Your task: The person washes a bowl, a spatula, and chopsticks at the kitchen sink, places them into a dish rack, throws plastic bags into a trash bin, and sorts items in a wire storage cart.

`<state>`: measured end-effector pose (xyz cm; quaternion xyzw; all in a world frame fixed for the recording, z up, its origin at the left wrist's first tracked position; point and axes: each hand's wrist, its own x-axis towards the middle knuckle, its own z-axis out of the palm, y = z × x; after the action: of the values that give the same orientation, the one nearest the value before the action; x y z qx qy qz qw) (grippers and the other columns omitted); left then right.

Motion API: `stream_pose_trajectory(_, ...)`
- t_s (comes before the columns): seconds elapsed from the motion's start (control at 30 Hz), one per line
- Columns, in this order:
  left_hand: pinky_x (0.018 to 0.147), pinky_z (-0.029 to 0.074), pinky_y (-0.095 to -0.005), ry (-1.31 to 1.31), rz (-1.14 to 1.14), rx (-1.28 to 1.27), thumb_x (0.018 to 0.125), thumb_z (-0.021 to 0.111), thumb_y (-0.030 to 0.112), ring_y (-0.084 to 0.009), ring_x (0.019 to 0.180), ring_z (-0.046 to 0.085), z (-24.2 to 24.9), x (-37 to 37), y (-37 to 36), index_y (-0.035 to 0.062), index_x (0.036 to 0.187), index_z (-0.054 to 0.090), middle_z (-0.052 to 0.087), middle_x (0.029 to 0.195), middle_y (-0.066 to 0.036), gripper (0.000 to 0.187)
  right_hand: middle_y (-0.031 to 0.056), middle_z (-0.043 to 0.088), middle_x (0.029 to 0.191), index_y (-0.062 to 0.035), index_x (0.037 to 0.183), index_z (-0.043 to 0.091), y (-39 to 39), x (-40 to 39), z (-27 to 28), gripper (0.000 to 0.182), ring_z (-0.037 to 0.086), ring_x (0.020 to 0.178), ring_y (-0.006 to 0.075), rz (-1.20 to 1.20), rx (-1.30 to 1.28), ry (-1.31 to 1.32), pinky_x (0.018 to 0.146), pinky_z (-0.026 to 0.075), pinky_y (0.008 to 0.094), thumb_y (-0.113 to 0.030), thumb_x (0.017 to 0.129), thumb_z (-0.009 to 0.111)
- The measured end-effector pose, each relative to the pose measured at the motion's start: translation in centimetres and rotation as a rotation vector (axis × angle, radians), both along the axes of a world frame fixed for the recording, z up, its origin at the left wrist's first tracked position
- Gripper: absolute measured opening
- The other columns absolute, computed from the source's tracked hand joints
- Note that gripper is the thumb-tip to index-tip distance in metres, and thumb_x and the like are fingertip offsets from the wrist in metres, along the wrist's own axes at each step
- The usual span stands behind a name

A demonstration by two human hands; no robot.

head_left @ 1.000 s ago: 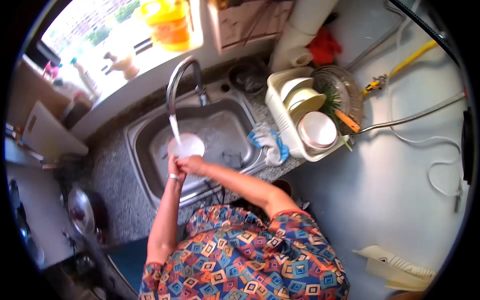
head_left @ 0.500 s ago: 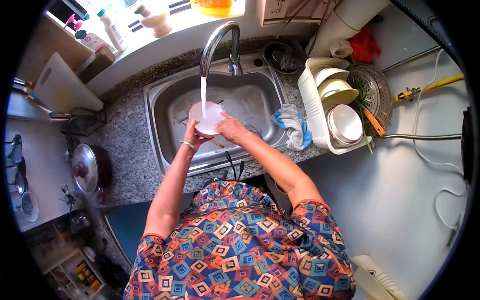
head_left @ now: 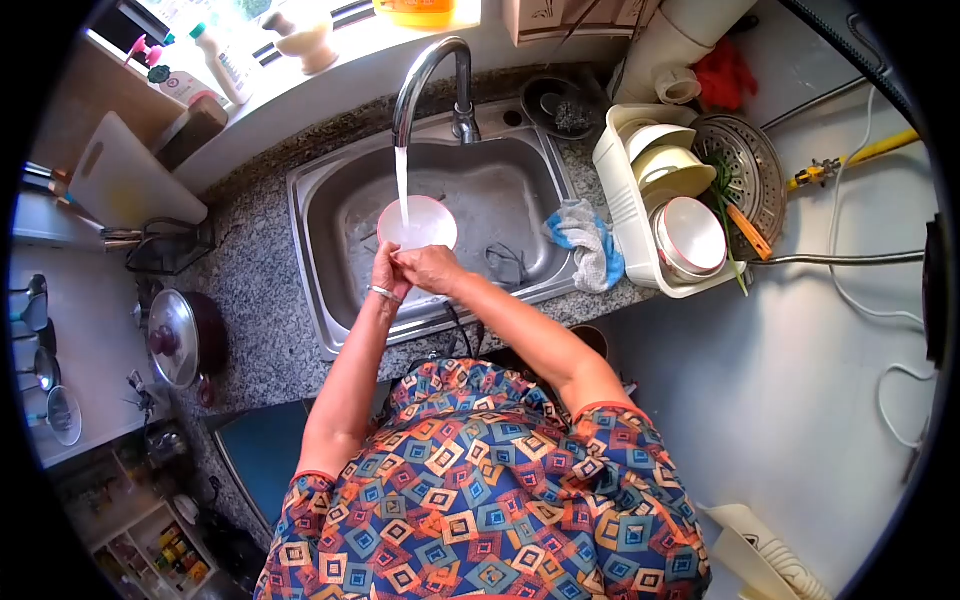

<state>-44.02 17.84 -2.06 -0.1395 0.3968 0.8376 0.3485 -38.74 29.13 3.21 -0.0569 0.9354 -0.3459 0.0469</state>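
Both my hands (head_left: 408, 270) close together on one smooth round bowl (head_left: 428, 222), arms angled inward.

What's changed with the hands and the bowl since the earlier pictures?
The right hand was beside the left hand, then on the bowl's right side; now it is back beside the left, at the near edge. The water still runs into the bowl, and the cloth hasn't moved.
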Motion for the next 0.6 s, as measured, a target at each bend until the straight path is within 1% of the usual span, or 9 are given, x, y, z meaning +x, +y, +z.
stream_pose_trajectory(0.07, 0.081, 0.043, -0.0512, -0.041, -0.173, -0.151, 0.070, 0.048, 0.026, -0.0322, 0.100, 0.049, 2.0, -1.2, -0.8, 0.0016, 0.118, 0.036, 0.046, 0.114, -0.015, 0.055, 0.0018, 0.062, 0.080, -0.0198, 0.086, 0.061, 3.0, -0.5, -4.4, 0.016, 0.059, 0.074, 0.0216, 0.123, 0.031, 0.143, 0.080, 0.043, 0.0338, -0.019, 0.076, 0.048)
stream_pose_trajectory(0.1, 0.076, 0.044, -0.0562, -0.059, -0.262, -0.071, 0.068, 0.052, 0.025, -0.0305, 0.100, 0.046, 2.0, -1.9, -1.2, 0.0131, 0.114, 0.037, 0.044, 0.109, -0.013, 0.050, 0.0024, 0.062, 0.076, -0.0165, 0.082, 0.061, 3.5, -0.3, -4.0, 0.014, 0.060, 0.072, 0.0203, 0.093, -0.096, 0.210, 0.083, 0.041, 0.0341, -0.018, 0.077, 0.047)
stream_pose_trajectory(0.13, 0.076, 0.044, -0.0554, -0.079, -0.203, -0.076, 0.068, 0.052, 0.025, -0.0304, 0.099, 0.046, 1.7, -1.8, -1.2, 0.0133, 0.114, 0.038, 0.044, 0.109, -0.013, 0.049, 0.0029, 0.062, 0.072, -0.0133, 0.078, 0.060, 4.1, -0.1, -3.4, 0.014, 0.060, 0.070, 0.0191, 0.073, -0.221, 0.280, 0.086, 0.040, 0.0344, -0.017, 0.077, 0.047)
stream_pose_trajectory(0.2, 0.075, 0.045, -0.0538, -0.120, -0.087, -0.084, 0.068, 0.053, 0.026, -0.0302, 0.099, 0.047, 1.1, -1.1, -0.8, 0.0137, 0.113, 0.039, 0.045, 0.108, -0.013, 0.049, 0.0037, 0.062, 0.070, -0.0109, 0.075, 0.059, 3.6, 0.1, -2.8, 0.014, 0.060, 0.070, 0.0187, 0.261, 0.402, 0.281, 0.088, 0.039, 0.0338, -0.018, 0.077, 0.047)
stream_pose_trajectory(0.23, 0.072, 0.046, -0.0502, -0.033, 0.018, -0.091, 0.069, 0.053, 0.026, -0.0297, 0.098, 0.048, 0.0, -0.6, 0.0, 0.0133, 0.112, 0.040, 0.047, 0.106, -0.012, 0.047, 0.0043, 0.061, 0.067, -0.0107, 0.078, 0.059, 1.6, -0.2, -2.0, 0.014, 0.060, 0.071, 0.0215, 0.125, 0.246, 0.288, 0.088, 0.039, 0.0343, -0.021, 0.076, 0.049)
stream_pose_trajectory(0.27, 0.071, 0.047, -0.0473, 0.017, 0.076, 0.023, 0.070, 0.052, 0.026, -0.0288, 0.096, 0.049, -1.8, -0.4, 0.6, 0.0134, 0.109, 0.042, 0.048, 0.104, -0.012, 0.043, 0.0054, 0.062, 0.071, -0.0109, 0.085, 0.059, 0.1, -0.6, -1.1, 0.020, 0.060, 0.071, 0.0263, -0.036, 0.096, -0.004, 0.089, 0.037, 0.0354, -0.027, 0.077, 0.050)
stream_pose_trajectory(0.4, 0.080, 0.043, -0.0473, -0.035, -0.088, -0.176, 0.070, 0.051, 0.028, -0.0257, 0.099, 0.050, 1.6, -0.2, -0.3, 0.0068, 0.112, 0.042, 0.049, 0.107, -0.012, 0.048, 0.0133, 0.059, 0.094, -0.0156, 0.099, 0.057, 2.7, -0.3, -1.5, 0.042, 0.052, 0.097, 0.0291, 0.114, -0.212, -0.209, 0.088, 0.036, 0.0395, -0.044, 0.082, 0.032)
stream_pose_trajectory(0.53, 0.083, 0.041, -0.0516, -0.064, -0.110, -0.183, 0.071, 0.047, 0.031, -0.0282, 0.101, 0.049, 0.5, 1.0, 0.4, 0.0062, 0.115, 0.039, 0.048, 0.109, -0.013, 0.051, 0.0127, 0.045, 0.119, -0.0137, 0.112, 0.051, 3.4, -1.6, -0.2, 0.048, 0.040, 0.111, 0.0306, 0.229, 0.038, -0.206, 0.091, 0.034, 0.0363, -0.045, 0.085, 0.026)
stream_pose_trajectory(0.6, 0.074, 0.045, -0.0550, -0.117, -0.136, -0.098, 0.069, 0.050, 0.027, -0.0318, 0.098, 0.048, -1.2, 0.1, -0.4, 0.0135, 0.107, 0.038, 0.042, 0.111, -0.014, 0.042, 0.0137, 0.041, 0.123, -0.0131, 0.117, 0.047, 3.3, -1.7, -0.6, 0.049, 0.038, 0.113, 0.0291, 0.293, -0.142, -0.323, 0.094, 0.031, 0.0346, -0.043, 0.084, 0.027)
